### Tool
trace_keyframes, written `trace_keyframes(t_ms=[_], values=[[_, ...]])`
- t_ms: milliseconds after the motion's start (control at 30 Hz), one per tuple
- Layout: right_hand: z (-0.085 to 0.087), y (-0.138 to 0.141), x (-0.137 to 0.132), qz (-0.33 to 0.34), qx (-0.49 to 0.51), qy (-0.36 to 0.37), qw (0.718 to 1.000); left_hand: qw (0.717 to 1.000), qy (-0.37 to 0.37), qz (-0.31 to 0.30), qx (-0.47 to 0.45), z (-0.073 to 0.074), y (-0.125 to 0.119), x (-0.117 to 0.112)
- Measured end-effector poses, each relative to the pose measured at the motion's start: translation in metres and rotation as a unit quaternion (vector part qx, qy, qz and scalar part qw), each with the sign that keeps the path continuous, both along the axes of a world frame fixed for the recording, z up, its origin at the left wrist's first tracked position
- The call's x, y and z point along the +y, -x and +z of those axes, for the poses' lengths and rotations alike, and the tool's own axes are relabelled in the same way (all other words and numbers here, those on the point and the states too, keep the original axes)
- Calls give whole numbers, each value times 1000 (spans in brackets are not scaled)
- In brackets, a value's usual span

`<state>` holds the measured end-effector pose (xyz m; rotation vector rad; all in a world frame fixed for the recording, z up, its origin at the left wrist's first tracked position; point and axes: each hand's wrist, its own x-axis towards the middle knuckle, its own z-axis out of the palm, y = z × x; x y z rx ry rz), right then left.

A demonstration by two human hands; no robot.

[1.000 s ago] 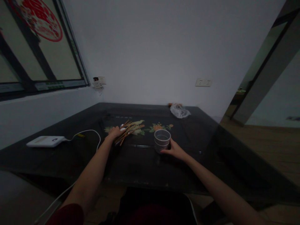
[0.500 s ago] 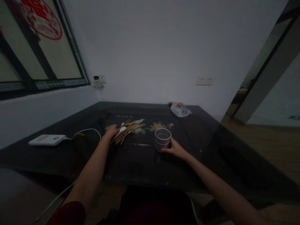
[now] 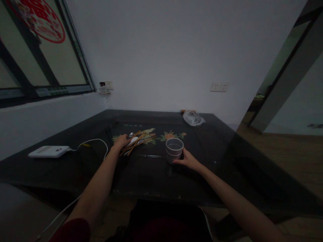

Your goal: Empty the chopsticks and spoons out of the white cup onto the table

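Note:
On the dark table lies a loose pile of wooden chopsticks [image 3: 141,139] mixed with spoons, one with a white bowl [image 3: 134,140] and one with a shiny metal bowl [image 3: 131,135]. My left hand [image 3: 121,141] rests at the left end of this pile with its fingers curled in. Its fingertips are partly hidden, so what they pinch does not show. To the right, a clear round plastic cup [image 3: 174,150] stands upright, its rim facing up. My right hand [image 3: 188,160] grips the cup's right side, thumb across the near face.
A white power bank [image 3: 50,151] with a white cable [image 3: 94,139] lies on the left. Near the wall, a crumpled clear plastic bag [image 3: 193,118] sits at the back right. The table [image 3: 156,178] ends close to my body. A long dark object [image 3: 257,176] lies at the right.
My left hand has shifted slightly among the chopsticks and spoons, and a few of them lie a little differently. My right hand stays on the cup. The view has turned very slightly.

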<state>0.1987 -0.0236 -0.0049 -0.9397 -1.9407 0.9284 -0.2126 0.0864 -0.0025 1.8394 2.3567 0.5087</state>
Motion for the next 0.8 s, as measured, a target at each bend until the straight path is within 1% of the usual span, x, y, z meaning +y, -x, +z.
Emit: trace_keyframes(t_ms=[67,133,200,267,333,367,433,467,500,533,567,600,633,733,767,800], values=[[1,0,0,0,1,-4,1000,1000,23,-4,18,4,-2,-4],[1,0,-1,2,7,-4,1000,999,11,-8,29,9,-6,-8],[1,1,0,3,13,-2,1000,999,-32,-16,37,16,-13,-12],[0,1,0,2,12,1,1000,994,-92,-39,33,26,-24,-15],[-1,0,1,0,4,1,1000,985,-147,-89,3,37,-43,-19],[-2,0,2,-1,1,1,1000,978,-166,-125,-25,43,-55,-22],[-3,0,3,2,0,-2,1000,959,-169,-203,-106,54,-84,-32],[-3,0,3,4,2,-3,1000,943,-147,-255,-154,59,-100,-39],[-3,0,3,5,3,-3,1000,921,-107,-313,-206,63,-115,-47],[-3,0,3,6,5,-4,1000,889,-46,-376,-258,65,-130,-56],[-3,0,3,7,7,-5,1000,853,12,-420,-311,65,-144,-65],[-2,1,2,9,10,-7,1000,818,57,-450,-354,63,-157,-73],[-2,1,2,10,12,-8,1000,793,76,-463,-388,60,-168,-81],[-3,1,2,13,15,-7,1000,746,63,-457,-480,40,-193,-94],[-3,1,2,12,17,-8,1000,738,51,-450,-501,31,-198,-95],[-4,1,3,11,19,-10,1000,736,32,-444,-510,22,-203,-96]])
